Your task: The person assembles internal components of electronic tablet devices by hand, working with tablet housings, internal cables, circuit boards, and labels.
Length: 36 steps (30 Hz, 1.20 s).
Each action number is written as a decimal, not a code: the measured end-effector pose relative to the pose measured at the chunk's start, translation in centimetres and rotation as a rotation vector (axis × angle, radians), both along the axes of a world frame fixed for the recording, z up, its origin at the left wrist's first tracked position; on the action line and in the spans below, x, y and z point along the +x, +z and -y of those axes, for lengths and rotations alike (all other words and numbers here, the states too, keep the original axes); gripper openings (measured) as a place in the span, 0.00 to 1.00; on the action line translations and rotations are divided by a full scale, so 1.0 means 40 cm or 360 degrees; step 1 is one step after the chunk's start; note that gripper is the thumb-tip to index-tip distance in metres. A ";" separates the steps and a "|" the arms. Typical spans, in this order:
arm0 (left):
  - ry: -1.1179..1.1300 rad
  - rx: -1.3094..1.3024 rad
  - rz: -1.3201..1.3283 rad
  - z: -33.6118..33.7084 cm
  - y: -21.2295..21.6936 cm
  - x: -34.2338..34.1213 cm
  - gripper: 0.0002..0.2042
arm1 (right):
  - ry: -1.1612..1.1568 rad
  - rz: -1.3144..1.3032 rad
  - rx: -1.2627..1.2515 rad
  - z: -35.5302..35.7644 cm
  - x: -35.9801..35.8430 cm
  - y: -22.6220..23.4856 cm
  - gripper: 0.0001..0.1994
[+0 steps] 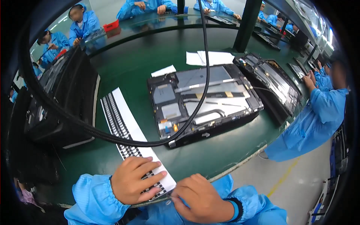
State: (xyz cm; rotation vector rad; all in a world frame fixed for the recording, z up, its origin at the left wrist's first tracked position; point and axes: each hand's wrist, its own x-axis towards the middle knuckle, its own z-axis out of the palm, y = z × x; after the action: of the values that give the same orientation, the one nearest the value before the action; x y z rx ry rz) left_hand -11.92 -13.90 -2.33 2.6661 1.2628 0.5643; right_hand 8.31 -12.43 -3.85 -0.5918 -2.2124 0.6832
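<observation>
A long white sheet (129, 123) with rows of small black-and-white pieces lies slantwise on the green table, its near end by the front edge. My left hand (137, 180) rests flat on the near part of this sheet, fingers spread. Beside the sheet's near corner is my right hand (198, 198), thumb and fingers drawn together in a pinch. What sits between those fingertips, if anything, is too small to make out. Beyond my hands stands a black tray (210, 137) holding flat grey and silver electronic parts (198, 90).
A tall black tray stack (71, 93) stands at the left, another black tray (270, 101) at the right. A thick black cable (123, 141) loops across the view. White papers (215, 58) lie behind the middle tray. A person in blue (318, 112) works at the right; others sit opposite.
</observation>
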 end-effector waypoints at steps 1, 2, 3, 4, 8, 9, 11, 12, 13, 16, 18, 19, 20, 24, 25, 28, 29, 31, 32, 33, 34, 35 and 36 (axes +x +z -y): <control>-0.0018 -0.0014 0.0014 -0.005 -0.002 0.001 0.19 | 0.0001 -0.0010 0.0019 -0.019 0.016 0.007 0.12; -0.0056 -0.0030 0.0011 -0.013 0.004 0.004 0.19 | -0.0010 -0.0066 -0.0103 -0.043 0.040 0.023 0.09; -0.0124 -0.0018 0.0073 -0.023 -0.004 0.006 0.19 | -0.0028 -0.0112 -0.0226 -0.064 0.066 0.036 0.06; -0.0189 0.0058 0.0077 -0.031 0.004 0.015 0.18 | -0.0129 -0.0193 -0.0379 -0.080 0.099 0.043 0.05; -0.0207 0.0131 0.0002 -0.069 0.119 0.091 0.14 | -0.0454 -0.0654 -0.0808 -0.187 0.229 0.078 0.04; -0.0218 0.0135 0.0010 -0.098 0.131 0.116 0.14 | -0.0466 -0.0651 -0.0801 -0.211 0.246 0.087 0.04; -0.0431 0.0273 0.0000 -0.182 0.150 0.165 0.14 | -0.0542 -0.0730 -0.0788 -0.252 0.274 0.098 0.03; -0.0537 0.0363 -0.0026 -0.224 0.151 0.182 0.15 | -0.0565 -0.0740 -0.0789 -0.268 0.277 0.102 0.03; -0.0654 0.0444 -0.0041 -0.271 0.135 0.197 0.15 | -0.0565 -0.0671 -0.0686 -0.285 0.276 0.100 0.03; -0.0710 0.0352 0.0007 -0.327 0.105 0.217 0.15 | -0.0552 -0.0341 -0.0451 -0.315 0.273 0.095 0.04; -0.0703 0.0264 -0.0033 -0.332 0.100 0.216 0.14 | -0.0602 -0.0220 -0.0395 -0.320 0.255 0.083 0.04; -0.0711 0.0249 -0.0027 -0.330 0.101 0.217 0.14 | -0.0612 -0.0216 -0.0410 -0.325 0.255 0.079 0.04; -0.0670 0.0243 -0.0046 -0.327 0.103 0.218 0.13 | -0.0616 -0.0252 -0.0431 -0.328 0.256 0.076 0.04; -0.0663 0.0257 0.0027 -0.338 0.103 0.222 0.12 | -0.0646 -0.0261 -0.0483 -0.335 0.270 0.073 0.03; -0.0654 0.0372 0.0114 -0.333 0.109 0.219 0.12 | -0.0635 -0.0243 -0.0458 -0.335 0.268 0.077 0.04; -0.0635 0.0393 0.0115 -0.329 0.108 0.221 0.15 | -0.0625 -0.0244 -0.0417 -0.336 0.265 0.079 0.04; -0.0633 0.0391 0.0117 -0.328 0.107 0.221 0.15 | -0.0624 -0.0243 -0.0420 -0.336 0.264 0.079 0.04; -0.0630 0.0384 0.0115 -0.327 0.106 0.222 0.15 | -0.0686 -0.0128 -0.0337 -0.335 0.261 0.077 0.05; -0.0629 0.0383 0.0112 -0.326 0.107 0.223 0.15 | -0.0685 -0.0130 -0.0338 -0.335 0.260 0.075 0.05; -0.0615 0.0363 0.0092 -0.323 0.110 0.222 0.15 | -0.0689 -0.0131 -0.0330 -0.334 0.257 0.074 0.05; -0.0600 0.0344 0.0072 -0.320 0.112 0.222 0.14 | -0.0693 -0.0132 -0.0322 -0.333 0.255 0.074 0.05; -0.0600 0.0347 0.0074 -0.319 0.117 0.222 0.14 | -0.0693 -0.0130 -0.0319 -0.332 0.254 0.077 0.05; -0.0597 0.0323 0.0105 -0.320 0.122 0.227 0.14 | -0.0692 -0.0109 -0.0316 -0.332 0.255 0.078 0.05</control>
State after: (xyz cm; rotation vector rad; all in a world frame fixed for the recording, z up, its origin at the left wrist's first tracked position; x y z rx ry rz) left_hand -2.83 -1.09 2.55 2.9159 0.6910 0.7457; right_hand 18.50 0.84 -0.74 -1.0929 -1.8748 0.6809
